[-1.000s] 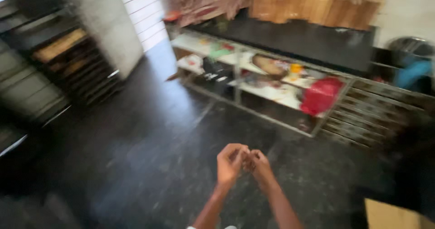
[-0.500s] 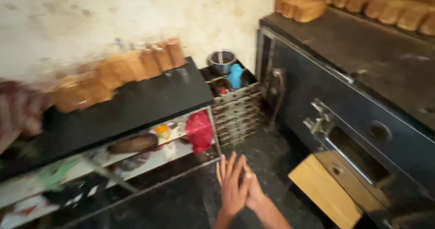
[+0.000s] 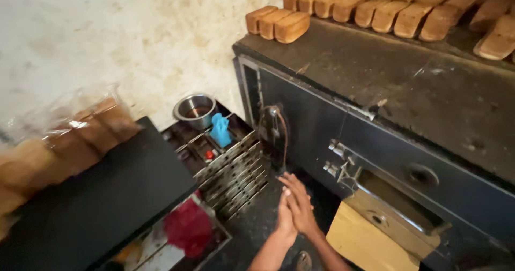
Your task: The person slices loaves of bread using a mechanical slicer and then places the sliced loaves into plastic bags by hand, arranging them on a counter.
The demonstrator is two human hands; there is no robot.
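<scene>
Pressing my two hands together, palm against palm, I hold nothing between them: the left hand [image 3: 284, 217] and the right hand [image 3: 299, 204] lie flat on each other with fingers stretched out and pointing far and a little left, low in the middle of the head view. Both forearms come up from the near edge. The hands hang over the dark speckled floor [image 3: 257, 223], touching none of the things around them.

Just left of my fingertips stands a metal slotted rack [image 3: 233, 174], its thin plates tilted. On top of it, farther left, sit a round steel bowl [image 3: 195, 109] and a blue plastic piece [image 3: 220, 130], close beside each other, with a small red dot of something near them that I cannot make out.

Right of my hands is a big dark metal oven [image 3: 386, 142] with latches on its front and a drawer-like door [image 3: 391, 217] pulled open low down. A pale wooden board [image 3: 359, 241] lies below that door, near my right wrist.

Across the oven's flat top, far right, rows of brown bread loaves [image 3: 375, 8] stand side by side.

At near left a black counter [image 3: 102, 201] holds bagged loaves [image 3: 59, 142], blurred. Under it a red bag [image 3: 188, 228] sits on a shelf. A stained pale wall [image 3: 123, 35] closes the far left.
</scene>
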